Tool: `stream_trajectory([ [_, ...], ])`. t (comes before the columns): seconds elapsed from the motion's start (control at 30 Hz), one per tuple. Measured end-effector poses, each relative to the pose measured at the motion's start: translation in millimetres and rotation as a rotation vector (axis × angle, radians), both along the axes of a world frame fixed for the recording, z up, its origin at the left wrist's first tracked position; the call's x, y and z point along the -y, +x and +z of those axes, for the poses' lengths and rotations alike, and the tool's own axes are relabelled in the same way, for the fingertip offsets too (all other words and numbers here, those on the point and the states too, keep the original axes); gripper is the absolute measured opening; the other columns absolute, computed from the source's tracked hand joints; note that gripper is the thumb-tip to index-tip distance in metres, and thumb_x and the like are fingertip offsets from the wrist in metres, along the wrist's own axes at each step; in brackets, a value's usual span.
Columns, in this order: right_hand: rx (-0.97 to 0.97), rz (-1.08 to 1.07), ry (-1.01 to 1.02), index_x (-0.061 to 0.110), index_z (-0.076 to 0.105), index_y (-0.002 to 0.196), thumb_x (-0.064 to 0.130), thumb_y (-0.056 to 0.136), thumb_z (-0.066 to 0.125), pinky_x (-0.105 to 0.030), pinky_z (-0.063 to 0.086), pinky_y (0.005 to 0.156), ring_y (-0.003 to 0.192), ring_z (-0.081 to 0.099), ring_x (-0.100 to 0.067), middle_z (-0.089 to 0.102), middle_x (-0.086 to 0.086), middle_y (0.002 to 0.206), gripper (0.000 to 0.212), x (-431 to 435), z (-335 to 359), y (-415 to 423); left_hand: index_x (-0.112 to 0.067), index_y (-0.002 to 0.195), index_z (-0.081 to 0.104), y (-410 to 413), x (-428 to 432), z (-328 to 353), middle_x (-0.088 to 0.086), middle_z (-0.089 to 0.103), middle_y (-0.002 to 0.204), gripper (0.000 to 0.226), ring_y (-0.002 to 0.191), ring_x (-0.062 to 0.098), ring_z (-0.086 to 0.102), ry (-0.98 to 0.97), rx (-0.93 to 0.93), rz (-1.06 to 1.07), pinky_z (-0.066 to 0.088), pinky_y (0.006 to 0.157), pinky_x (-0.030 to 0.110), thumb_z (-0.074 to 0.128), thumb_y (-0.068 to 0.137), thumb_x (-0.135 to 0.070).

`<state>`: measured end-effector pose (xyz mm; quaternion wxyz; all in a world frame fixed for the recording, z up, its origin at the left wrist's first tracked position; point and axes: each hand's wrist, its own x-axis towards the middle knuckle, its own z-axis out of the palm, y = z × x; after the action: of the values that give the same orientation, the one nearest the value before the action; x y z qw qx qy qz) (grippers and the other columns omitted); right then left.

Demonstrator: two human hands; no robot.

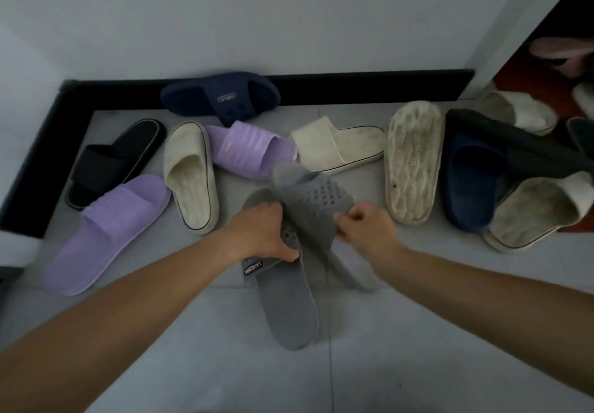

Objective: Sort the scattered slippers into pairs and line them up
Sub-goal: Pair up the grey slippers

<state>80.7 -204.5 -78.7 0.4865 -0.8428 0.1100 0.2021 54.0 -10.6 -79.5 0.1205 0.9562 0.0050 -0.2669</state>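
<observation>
- The left hand point(262, 232) has its grip closed around the strap of a grey slipper point(289, 309) lying on the floor point(418, 332). The slipper's long axis runs near-to-far, toe towards the wall, heel nearest the person.
- The right hand point(364, 231) pinches the edge of a second grey slipper point(308, 197), which is lifted and tilted. Its long axis runs diagonally from far left to near right, crossing over the first.
- Two purple slippers: one point(106, 232) lies diagonally at the left, the other point(247, 149) lies crosswise beyond the hands.
- Two navy slippers: one point(221, 96) lies crosswise against the black skirting point(369, 86), the other point(472, 174) at the right.
- One black slipper point(109, 162) lies at the far left.
- Cream slippers, four in the main group: one point(193, 174) lying near-to-far, one point(340, 145) crosswise, one point(411, 162) sole-up, one point(540, 207) at the right.
</observation>
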Motion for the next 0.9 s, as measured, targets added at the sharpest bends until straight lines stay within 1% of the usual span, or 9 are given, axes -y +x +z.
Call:
stream_trajectory([
  [0.1,-0.067,0.078,-0.109,0.01,0.055,0.056,0.023,0.083,0.066,-0.039,0.053,0.067,0.063,0.063,-0.026,0.063,-0.015,0.063,0.032,-2.4,-16.9,-30.7,-0.015,0.104,0.044,-13.8,-2.6,-6.3,0.005,0.056,0.11,0.075,0.094,0.025,0.053,0.024,-0.059,0.013,0.042,0.071,0.033,0.075,0.054,-0.062],
  [0.23,-0.219,0.03,-0.05,0.01,0.058,0.064,0.021,0.079,0.071,-0.024,0.043,0.055,0.053,0.052,-0.012,0.056,-0.001,0.054,0.023,-6.1,-28.0,-50.6,-0.018,0.092,0.041,-26.5,-2.8,-17.4,0.003,0.054,0.097,0.067,0.08,0.021,0.046,0.001,-0.074,0.026,0.034,0.064,0.03,0.076,0.054,-0.062],
  [0.33,-0.304,0.097,0.07,0.011,0.062,0.064,0.013,0.079,0.071,-0.012,0.042,0.047,0.044,0.054,-0.001,0.057,0.003,0.056,0.018,-11.8,-29.1,-58.4,-0.015,0.118,0.045,-24.1,-7.9,-22.2,0.006,0.055,0.118,0.083,0.103,0.024,0.053,-0.15,-0.107,0.043,0.043,0.08,0.032,0.071,0.059,-0.067],
  [0.4,-0.302,0.15,0.138,0.004,0.069,0.08,0.006,0.08,0.069,-0.006,0.042,0.049,0.053,0.058,0.002,0.063,0.001,0.066,0.002,-13.6,-28.8,-60.9,-0.017,0.137,0.036,-18.8,-9.7,-23.8,0.007,0.053,0.131,0.09,0.117,0.026,0.051,-0.21,-0.099,0.07,0.044,0.093,0.036,0.063,0.069,-0.069],
  [0.5,-0.306,0.294,0.113,0.001,0.068,0.095,0.006,0.08,0.069,-0.006,0.044,0.059,0.076,0.059,-0.011,0.064,-0.004,0.082,0.015,-17.4,-31.4,-63.3,-0.022,0.141,0.037,-10.3,-8.2,-28.2,0.009,0.059,0.126,0.07,0.114,0.027,0.055,-0.171,-0.072,0.05,0.041,0.085,0.031,0.051,0.084,-0.061],
  [0.57,-0.338,0.318,0.087,0.008,0.062,0.093,0.011,0.077,0.074,-0.006,0.042,0.056,0.072,0.056,-0.009,0.061,0.0,0.079,0.021,-21.4,-35.3,-69.6,-0.024,0.136,0.044,-6.8,-4.6,-29.7,0.007,0.061,0.121,0.059,0.108,0.027,0.057,-0.139,-0.081,0.024,0.038,0.077,0.028,0.05,0.087,-0.055],
  [0.7,-0.308,0.259,0.023,0.015,0.058,0.107,0.024,0.073,0.077,-0.031,0.051,0.084,0.093,0.061,-0.017,0.066,0.0,0.1,0.04,-33.0,-50.0,-84.3,-0.023,0.129,0.047,-2.2,1.8,-32.8,0.003,0.062,0.118,0.054,0.102,0.022,0.058,-0.105,-0.091,0.054,0.036,0.071,0.027,0.056,0.085,-0.052],
  [0.8,-0.168,0.23,-0.06,0.011,0.068,0.082,0.027,0.075,0.071,-0.031,0.053,0.071,0.081,0.064,-0.018,0.07,-0.002,0.082,0.018,-37.7,-50.8,-76.0,-0.022,0.129,0.047,3.3,-1.3,-32.3,0.002,0.059,0.123,0.055,0.109,0.022,0.056,-0.124,-0.108,0.101,0.04,0.079,0.028,0.058,0.084,-0.051],
  [0.9,-0.067,0.336,-0.174,0.015,0.054,0.051,0.025,0.077,0.066,-0.021,0.041,0.051,0.059,0.056,-0.014,0.057,0.004,0.057,0.03,-29.5,-47.8,-66.3,-0.022,0.122,0.052,2.3,-3.5,-26.3,0.003,0.06,0.118,0.049,0.103,0.023,0.057,-0.106,-0.075,0.097,0.045,0.085,0.034,0.056,0.085,-0.054],
])
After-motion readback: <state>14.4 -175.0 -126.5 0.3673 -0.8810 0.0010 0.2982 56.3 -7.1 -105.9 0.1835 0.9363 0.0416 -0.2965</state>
